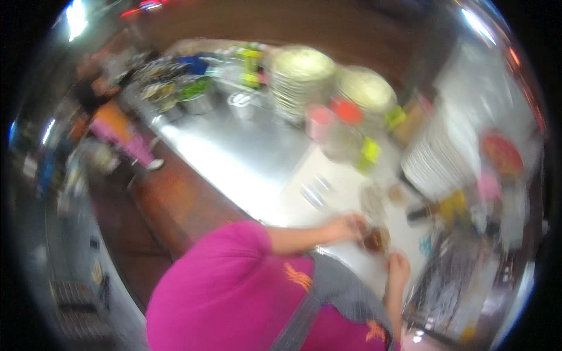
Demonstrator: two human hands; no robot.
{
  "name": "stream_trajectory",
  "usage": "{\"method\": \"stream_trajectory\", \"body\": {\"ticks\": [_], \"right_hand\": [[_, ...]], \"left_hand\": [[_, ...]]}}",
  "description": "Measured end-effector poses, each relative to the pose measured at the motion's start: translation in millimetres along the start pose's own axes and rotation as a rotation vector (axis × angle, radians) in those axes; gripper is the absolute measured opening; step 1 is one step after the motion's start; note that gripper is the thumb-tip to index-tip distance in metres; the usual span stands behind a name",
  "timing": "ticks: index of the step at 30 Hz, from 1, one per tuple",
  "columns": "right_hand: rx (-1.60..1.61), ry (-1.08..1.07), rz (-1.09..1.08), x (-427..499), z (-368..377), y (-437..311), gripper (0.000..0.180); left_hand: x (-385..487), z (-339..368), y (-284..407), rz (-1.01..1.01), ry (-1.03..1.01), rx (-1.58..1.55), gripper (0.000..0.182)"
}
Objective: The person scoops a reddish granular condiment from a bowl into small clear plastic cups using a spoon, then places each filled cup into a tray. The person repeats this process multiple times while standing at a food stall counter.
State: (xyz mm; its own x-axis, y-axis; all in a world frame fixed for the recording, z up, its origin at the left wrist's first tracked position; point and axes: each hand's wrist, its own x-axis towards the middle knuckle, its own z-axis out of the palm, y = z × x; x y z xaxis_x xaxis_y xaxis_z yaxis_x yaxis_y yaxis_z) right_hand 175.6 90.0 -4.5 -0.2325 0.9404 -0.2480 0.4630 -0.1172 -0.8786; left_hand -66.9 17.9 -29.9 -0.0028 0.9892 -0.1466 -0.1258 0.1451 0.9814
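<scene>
A small clear bag or cup with brown contents (376, 240) is between my hands over the pale counter top (347, 259). My left hand (349, 227) grips its near-left side, fingers bent around the edge. Fingers curled, my right hand (398, 266) is just below it at the other side. Blur hides whether the right fingertips pinch it. Just beyond lie a clear, bag-like item (372, 202) and a small brown item (396, 193). Thin clear plastic pieces (317, 193) are on the counter to the left.
Tall stacks of pale plates or bowls (303, 83) and white containers (439, 158) line the back and right. A red-lidded jar (344, 136) and pink cup (319, 123) stand nearer. Metal pots (196, 98) occupy the far left end. Another person (120, 125) is beyond the steel counter (237, 145).
</scene>
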Motion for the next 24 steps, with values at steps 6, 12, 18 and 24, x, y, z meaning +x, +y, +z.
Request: {"method": "stream_trajectory", "body": {"ticks": [6,12,18,24], "right_hand": [[0.291,0.072,-0.014,-11.7,-8.8,-12.0,0.019],[-0.048,-0.006,-0.169,-36.6,-25.7,-57.7,0.025],[-0.431,-0.030,-0.406,-48.5,-18.3,-64.6,0.022],[-0.519,0.032,-0.609,-47.4,-20.4,-55.7,0.020]], "left_hand": [[8.1,9.4,3.2,0.141,0.046,-0.028,0.046],[12.4,17.8,-3.8,0.113,0.007,0.093,0.046],[12.6,36.9,5.6,0.113,-0.073,-0.052,0.045],[8.8,36.5,5.2,0.124,-0.048,-0.072,0.044]]}}
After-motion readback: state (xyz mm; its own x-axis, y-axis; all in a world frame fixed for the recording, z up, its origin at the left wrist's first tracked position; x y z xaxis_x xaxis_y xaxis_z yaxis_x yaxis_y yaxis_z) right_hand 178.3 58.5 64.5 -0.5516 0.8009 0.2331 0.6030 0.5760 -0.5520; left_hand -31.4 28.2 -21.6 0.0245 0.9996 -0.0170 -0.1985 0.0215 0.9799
